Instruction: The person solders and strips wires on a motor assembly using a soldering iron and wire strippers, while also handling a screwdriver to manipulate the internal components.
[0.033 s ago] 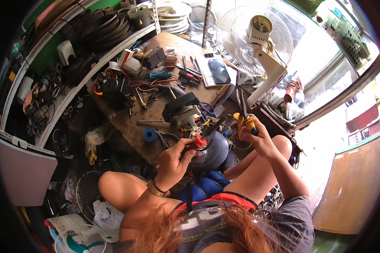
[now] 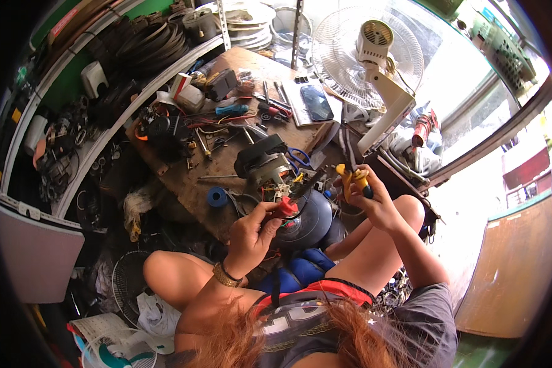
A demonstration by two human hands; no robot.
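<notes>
Thumb and fingers of my left hand pinch a small red piece. A long dark strip slants up and right from beside it; I cannot tell whether they are joined. My right hand is closed around yellow-handled pliers with dark handle ends, apart from the red piece. Just beyond my left hand, a fan motor with a black rear cover and exposed wires sits above a dark rounded base. Blue-handled scissors lie behind the motor.
A wooden worktable carries screwdrivers, loose wires, a blue tape roll and a phone on paper. A white fan stands far right. Shelves with coils and parts line the left. A fan cage lies by my left knee.
</notes>
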